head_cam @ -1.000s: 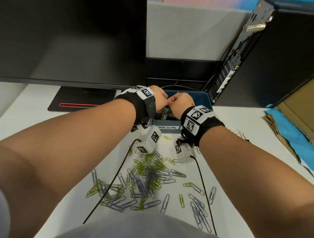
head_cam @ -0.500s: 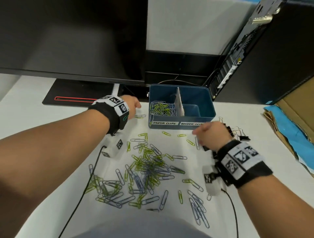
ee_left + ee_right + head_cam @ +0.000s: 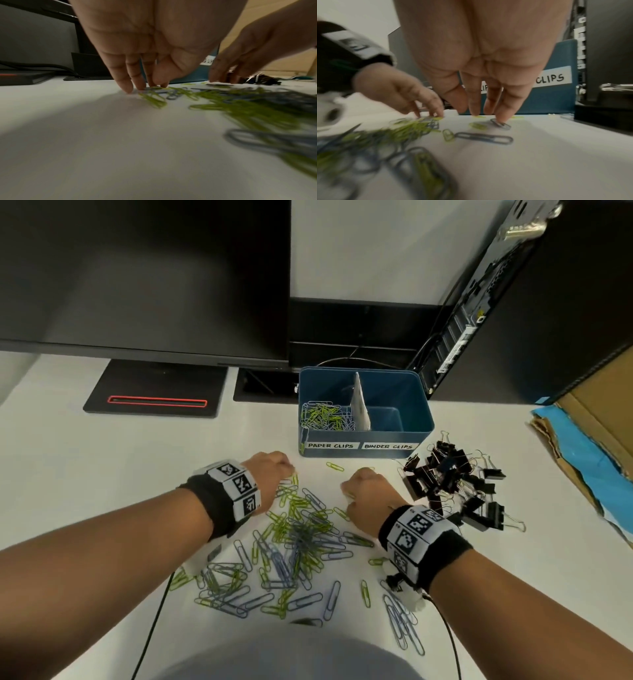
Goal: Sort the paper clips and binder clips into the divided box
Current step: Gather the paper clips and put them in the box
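Observation:
A blue divided box [image 3: 363, 437] stands at the back of the white desk, labelled PAPER CLIPS and BINDER CLIPS. Its left compartment holds green and grey paper clips [image 3: 323, 416]; the right one looks bare. Loose paper clips [image 3: 298, 539] lie in a pile before it, and black binder clips [image 3: 452, 484] are heaped to the right. My left hand [image 3: 289, 471] reaches down at the pile's far left edge, its fingertips [image 3: 142, 86] touching clips there. My right hand [image 3: 346, 491] points down too, one fingertip [image 3: 501, 117] pressing on a grey clip [image 3: 500, 123], thumb apart.
A dark monitor [image 3: 144, 278] and its stand base [image 3: 154, 395] fill the back left. A computer tower [image 3: 548, 302] rises at the back right. Cardboard with a blue sheet [image 3: 589, 446] lies at the right edge. Thin black cables [image 3: 150, 628] trail from both wrists.
Both hands have left the box, where they were together over the paper clip side, and come down onto the far edge of the loose pile.

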### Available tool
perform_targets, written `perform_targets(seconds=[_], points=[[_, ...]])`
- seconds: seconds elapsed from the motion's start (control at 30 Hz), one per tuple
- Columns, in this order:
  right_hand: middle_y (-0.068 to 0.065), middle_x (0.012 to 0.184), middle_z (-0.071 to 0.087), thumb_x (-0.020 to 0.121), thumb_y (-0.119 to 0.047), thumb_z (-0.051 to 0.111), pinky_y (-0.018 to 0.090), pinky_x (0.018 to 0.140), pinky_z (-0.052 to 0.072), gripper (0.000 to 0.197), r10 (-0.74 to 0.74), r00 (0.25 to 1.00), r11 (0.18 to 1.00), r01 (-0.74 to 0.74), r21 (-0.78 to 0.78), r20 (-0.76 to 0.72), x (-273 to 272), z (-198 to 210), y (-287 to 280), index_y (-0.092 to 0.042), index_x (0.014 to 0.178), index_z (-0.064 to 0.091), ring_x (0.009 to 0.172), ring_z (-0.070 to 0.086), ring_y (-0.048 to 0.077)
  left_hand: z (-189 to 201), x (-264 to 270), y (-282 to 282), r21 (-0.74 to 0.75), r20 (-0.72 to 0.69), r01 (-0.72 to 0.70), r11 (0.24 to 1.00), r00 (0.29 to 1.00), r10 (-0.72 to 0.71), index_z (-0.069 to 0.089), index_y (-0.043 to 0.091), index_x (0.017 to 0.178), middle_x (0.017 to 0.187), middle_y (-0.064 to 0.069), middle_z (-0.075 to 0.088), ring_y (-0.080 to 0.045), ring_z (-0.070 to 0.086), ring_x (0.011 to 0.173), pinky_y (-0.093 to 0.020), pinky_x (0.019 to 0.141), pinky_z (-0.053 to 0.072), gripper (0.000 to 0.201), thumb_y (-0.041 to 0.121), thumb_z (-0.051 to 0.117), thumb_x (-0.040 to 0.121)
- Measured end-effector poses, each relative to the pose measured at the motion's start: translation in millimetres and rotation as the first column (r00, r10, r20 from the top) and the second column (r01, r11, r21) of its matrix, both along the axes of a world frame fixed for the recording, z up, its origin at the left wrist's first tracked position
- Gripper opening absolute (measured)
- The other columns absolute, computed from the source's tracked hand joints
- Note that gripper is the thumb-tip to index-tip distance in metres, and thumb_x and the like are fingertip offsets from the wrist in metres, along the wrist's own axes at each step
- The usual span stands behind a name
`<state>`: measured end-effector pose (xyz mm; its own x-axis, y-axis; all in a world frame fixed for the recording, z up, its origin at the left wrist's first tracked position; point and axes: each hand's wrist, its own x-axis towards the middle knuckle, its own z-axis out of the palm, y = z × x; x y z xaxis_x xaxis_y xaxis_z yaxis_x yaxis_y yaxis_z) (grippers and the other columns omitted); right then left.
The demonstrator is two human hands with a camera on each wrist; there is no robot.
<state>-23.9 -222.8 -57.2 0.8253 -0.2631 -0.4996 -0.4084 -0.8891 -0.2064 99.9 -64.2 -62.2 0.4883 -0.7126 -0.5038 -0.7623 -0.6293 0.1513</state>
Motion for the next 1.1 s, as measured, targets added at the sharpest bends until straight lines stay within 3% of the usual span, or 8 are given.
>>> perform_targets(seconds=[0.1,0.2,0.33,0.5,0.73,0.93,1.03,1.1], points=[[0.008,0.136,0.037,0.087,-0.012,0.045,0.037,0.099,0.039,0.043,-0.099,0.994,0.991,0.103,-0.089,0.048,3.5,0.8,-10.6,-0.017,0.13,0.046,0.123,0.036,0.032,-4.5,-11.1,10.8,-0.049,-0.038,0.004,0.999,0.999,-0.006,0.046,0.021,0.134,0.139,0.0,0.042,-0.021,0.043,0.125,-0.031,0.105,0.039,0.051,0.005,0.051,0.086],[0.012,0.135,0.036,0.085,-0.009,0.045,0.04,0.098,0.042,0.047,-0.091,0.996,0.988,0.089,-0.122,-0.011,5.1,-1.8,-3.0,-0.012,0.131,0.039,0.12,0.038,0.033,-3.9,-20.0,13.4,-0.085,-0.05,-0.059,0.995,0.997,0.055,0.041,0.025,0.136,0.138,0.001,0.039,-0.022,0.039,0.125,-0.035,0.103,0.041,0.058,0.005,0.052,0.083],[0.014,0.127,0.041,0.088,-0.005,0.038,0.039,0.091,0.047,0.038,0.093,0.993,0.987,-0.083,-0.136,0.07,-5.2,-5.1,37.4,-0.005,0.126,0.041,0.111,0.044,0.031,-5.5,-26.1,16.1,-0.04,0.026,-0.122,0.992,0.992,0.123,0.034,0.026,0.139,0.135,0.0,0.036,-0.024,0.038,0.122,-0.037,0.096,0.046,0.067,0.007,0.055,0.078],[0.014,0.128,0.04,0.088,-0.012,0.043,0.04,0.095,0.043,0.041,0.271,0.962,0.962,-0.269,-0.05,0.021,-18.0,-4.3,56.7,-0.007,0.129,0.044,0.114,0.042,0.034,-7.5,-39.5,22.7,0.001,-0.046,-0.116,0.993,0.992,0.116,0.04,0.023,0.135,0.131,-0.004,0.04,-0.026,0.045,0.12,-0.037,0.1,0.045,0.058,0.02,0.06,0.081],[0.011,0.15,0.024,0.085,0.001,0.037,0.047,0.108,0.037,0.053,0.066,0.998,0.997,-0.064,-0.052,0.025,17.9,-4.9,17.2,-0.006,0.137,0.032,0.134,0.029,0.031,5.9,-44.5,42.2,0.008,-0.127,-0.088,0.996,0.988,0.088,0.037,0.025,0.14,0.138,-0.004,0.038,-0.024,0.042,0.127,-0.036,0.109,0.037,0.054,0.022,0.053,0.089],[0.013,0.137,0.038,0.085,0.002,0.043,0.038,0.103,0.042,0.042,0.327,0.944,0.945,-0.325,-0.034,0.04,-1.4,-14.3,42.4,-0.002,0.126,0.047,0.124,0.042,0.032,16.5,-48.7,62.0,0.096,-0.034,-0.129,0.987,0.991,0.132,0.033,0.025,0.143,0.142,-0.005,0.034,-0.026,0.039,0.129,-0.031,0.106,0.035,0.056,0.026,0.051,0.09],[0.01,0.137,0.041,0.084,-0.002,0.045,0.038,0.106,0.039,0.048,0.311,0.949,0.95,-0.312,0.023,0.039,-15.1,-7.8,35.4,-0.01,0.131,0.049,0.124,0.041,0.03,18.7,-56.3,74.8,0.132,-0.034,-0.094,0.987,0.994,0.099,0.027,0.033,0.143,0.137,-0.001,0.034,-0.023,0.04,0.125,-0.03,0.102,0.036,0.077,0.039,0.067,0.078],[0.009,0.13,0.042,0.084,-0.003,0.042,0.039,0.099,0.043,0.044,0.165,0.986,0.986,-0.165,-0.011,0.013,-21.5,-2.5,23.9,-0.015,0.126,0.05,0.118,0.041,0.032,19.5,-60.4,81.1,0.168,-0.071,-0.091,0.982,0.992,0.104,0.023,0.039,0.14,0.129,0.001,0.033,-0.023,0.043,0.118,-0.035,0.099,0.042,0.1,0.051,0.079,0.058]])
